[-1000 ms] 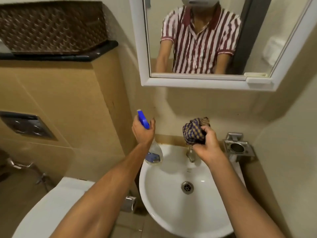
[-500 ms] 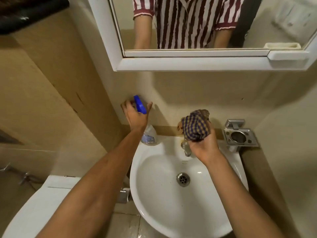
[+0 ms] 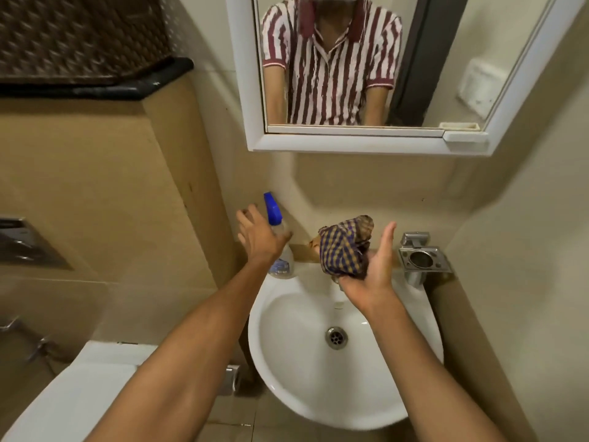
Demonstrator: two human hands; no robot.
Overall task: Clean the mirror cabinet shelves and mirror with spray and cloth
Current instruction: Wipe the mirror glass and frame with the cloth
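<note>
The clear spray bottle [image 3: 282, 265] with a blue nozzle stands on the back left rim of the white sink [image 3: 287, 362]. My left hand [image 3: 258, 238] is right at its neck with fingers spread, no longer gripping. A bunched checked cloth [image 3: 345, 247] sits on top of the tap, which it hides. Beside it on the right, my right hand [image 3: 373, 271] is open, palm against the cloth and thumb up. The white mirror cabinet [image 3: 350, 143] hangs above the sink with its door shut, and the glass reflects a person in a striped shirt.
A metal tumbler holder [image 3: 421, 258] is fixed to the wall right of the tap. A white toilet [image 3: 70, 393] stands at lower left, with a flush plate [image 3: 22, 244] above it. A woven basket [image 3: 79, 36] rests on a black ledge [image 3: 127, 89] at upper left.
Both hands have let go: the left has opened off the spray bottle, now standing on the sink rim, and the right has opened off the cloth, left on the tap. The view tilted up.
</note>
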